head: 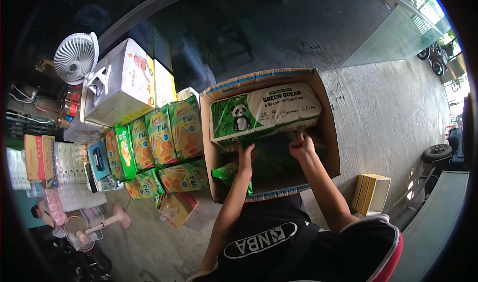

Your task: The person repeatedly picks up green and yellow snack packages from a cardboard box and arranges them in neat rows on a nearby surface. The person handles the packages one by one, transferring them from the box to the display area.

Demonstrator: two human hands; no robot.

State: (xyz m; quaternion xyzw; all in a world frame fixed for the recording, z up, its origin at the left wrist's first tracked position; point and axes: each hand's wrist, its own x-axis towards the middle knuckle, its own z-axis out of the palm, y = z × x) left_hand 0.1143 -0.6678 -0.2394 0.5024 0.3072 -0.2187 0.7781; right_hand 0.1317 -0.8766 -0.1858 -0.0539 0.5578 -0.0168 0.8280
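Note:
A plastic-wrapped pack of paper rolls [276, 108], green and white with a printed panda, lies in the far half of an open cardboard box [331, 140]. My right hand [303, 146] has its fingers curled at the pack's near edge and pinches the wrap there. Below the pack's left part is my left hand [246, 157], by its near edge; its fingertips are partly hidden. A green snack packet [225, 172] sits at the box's near left, partly behind my left forearm. The near inside of the box is dark, and what lies there is hard to make out.
Several green and yellow snack bags [161, 135] stand left of the box. Behind them are a white carton [119, 82] and a white clip fan [74, 59]. A pink fan [87, 231] is at the lower left. A small yellow box [369, 195] rests on the concrete floor at right.

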